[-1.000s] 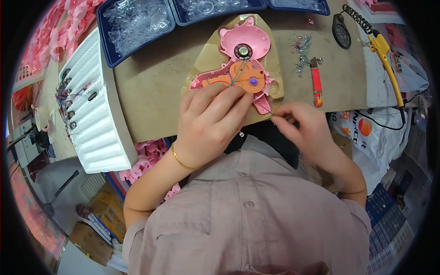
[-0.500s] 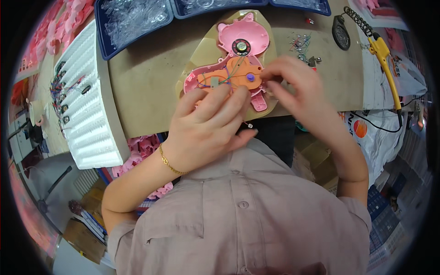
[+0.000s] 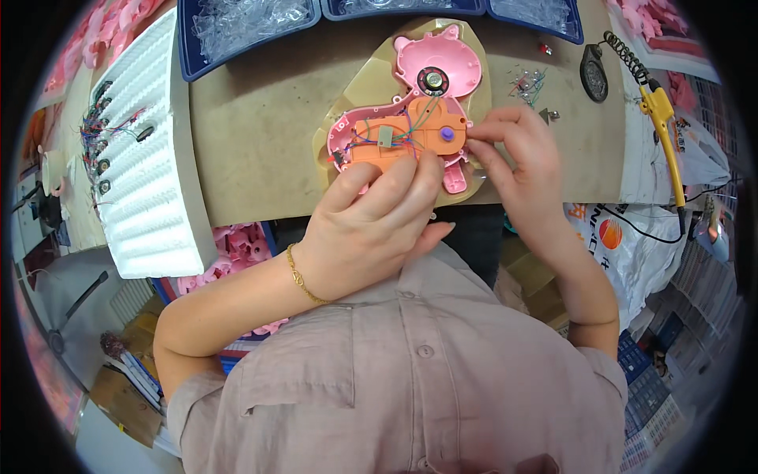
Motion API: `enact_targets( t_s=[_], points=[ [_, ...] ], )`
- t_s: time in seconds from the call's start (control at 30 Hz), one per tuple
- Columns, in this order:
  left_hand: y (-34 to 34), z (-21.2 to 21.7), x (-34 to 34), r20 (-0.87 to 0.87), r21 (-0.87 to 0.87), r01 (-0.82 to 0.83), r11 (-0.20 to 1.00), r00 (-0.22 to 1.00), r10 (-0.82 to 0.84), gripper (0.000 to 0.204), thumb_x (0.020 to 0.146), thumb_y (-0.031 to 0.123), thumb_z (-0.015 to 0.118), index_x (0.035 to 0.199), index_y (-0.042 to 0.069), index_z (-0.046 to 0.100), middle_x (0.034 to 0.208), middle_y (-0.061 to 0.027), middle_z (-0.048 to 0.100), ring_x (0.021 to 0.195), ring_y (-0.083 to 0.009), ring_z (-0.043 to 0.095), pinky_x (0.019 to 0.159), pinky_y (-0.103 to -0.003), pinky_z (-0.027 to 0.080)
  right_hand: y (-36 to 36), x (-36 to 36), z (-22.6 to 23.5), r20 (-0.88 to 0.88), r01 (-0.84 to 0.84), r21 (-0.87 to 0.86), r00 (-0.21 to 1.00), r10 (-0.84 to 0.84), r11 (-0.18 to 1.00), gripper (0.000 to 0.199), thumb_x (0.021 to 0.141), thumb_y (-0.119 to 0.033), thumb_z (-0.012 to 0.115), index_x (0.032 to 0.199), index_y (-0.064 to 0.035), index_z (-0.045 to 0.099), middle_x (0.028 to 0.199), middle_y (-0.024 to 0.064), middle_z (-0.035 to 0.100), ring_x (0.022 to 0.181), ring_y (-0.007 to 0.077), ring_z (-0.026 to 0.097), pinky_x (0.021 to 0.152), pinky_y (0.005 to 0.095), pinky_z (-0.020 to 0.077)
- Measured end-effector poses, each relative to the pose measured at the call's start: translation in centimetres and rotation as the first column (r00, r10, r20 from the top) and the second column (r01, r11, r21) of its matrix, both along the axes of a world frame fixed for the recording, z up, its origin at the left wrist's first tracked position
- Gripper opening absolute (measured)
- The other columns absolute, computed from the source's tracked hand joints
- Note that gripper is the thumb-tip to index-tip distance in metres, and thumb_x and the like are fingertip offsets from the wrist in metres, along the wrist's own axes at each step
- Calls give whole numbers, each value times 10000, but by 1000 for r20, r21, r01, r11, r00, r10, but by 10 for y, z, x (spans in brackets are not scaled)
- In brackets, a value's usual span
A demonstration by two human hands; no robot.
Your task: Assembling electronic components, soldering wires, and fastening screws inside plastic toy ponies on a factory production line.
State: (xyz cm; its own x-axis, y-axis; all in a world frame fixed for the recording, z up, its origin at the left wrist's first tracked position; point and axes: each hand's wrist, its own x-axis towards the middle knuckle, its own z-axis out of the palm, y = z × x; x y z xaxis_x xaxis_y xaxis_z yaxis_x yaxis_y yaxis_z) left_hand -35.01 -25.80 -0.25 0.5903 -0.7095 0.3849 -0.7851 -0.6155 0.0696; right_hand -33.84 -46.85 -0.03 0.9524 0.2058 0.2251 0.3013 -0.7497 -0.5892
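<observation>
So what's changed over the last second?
Right hand moved up from the pink shell's lower right to the orange unit's right edge; whether it grips anything there isn't clear. Left hand slid down toward the body; the grey block now shows. Unchanged: speaker in the shell, soldering iron at right.

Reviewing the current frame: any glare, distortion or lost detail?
Head view: the white foam tray looks brightest, partly washed out; head view: fisheye distortion bows the blue bins; head view: the orange module is well lit, though thin wires across it are hard to trace.
</observation>
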Motion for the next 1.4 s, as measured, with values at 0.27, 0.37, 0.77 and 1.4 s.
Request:
enact_targets(
  t_s=[0.27,0.37,0.77,1.4],
  points=[
    [-5,0,5,-118,-66,43,997,992,-51,488,684,458,661,967,61,625,1168,-42,539,1056,-159,486,894,-327,355,-14,16,15,-96,-203,-101,976,194,974,147,732,-27,685,860,-19,612,799,95,582,764,274,577,669,363,452],
    [-8,-3,6,-119,-98,33,995,992,-44,497,668,459,666,957,57,631,1165,-47,539,1047,-169,488,895,-342,357,-9,34,39,-183,-370,-220,925,334,903,134,736,-28,676,830,-11,582,771,103,573,748,287,575,657,367,457],
    [12,-12,14,-121,-150,134,980,981,-152,499,749,434,637,1045,32,631,1263,-94,525,1147,-210,469,936,-380,356,-19,85,30,-364,-84,100,924,115,991,162,782,-110,689,902,-9,650,837,99,639,795,214,613,712,324,485],
    [246,0,362,-377,-263,-667,697,736,562,568,796,326,626,1194,-42,455,1049,-283,610,997,-380,607,840,-484,480,-5,145,17,125,93,-8,988,-91,996,125,870,-48,531,919,2,634,962,115,612,795,229,597,733,298,475]
  ],
)
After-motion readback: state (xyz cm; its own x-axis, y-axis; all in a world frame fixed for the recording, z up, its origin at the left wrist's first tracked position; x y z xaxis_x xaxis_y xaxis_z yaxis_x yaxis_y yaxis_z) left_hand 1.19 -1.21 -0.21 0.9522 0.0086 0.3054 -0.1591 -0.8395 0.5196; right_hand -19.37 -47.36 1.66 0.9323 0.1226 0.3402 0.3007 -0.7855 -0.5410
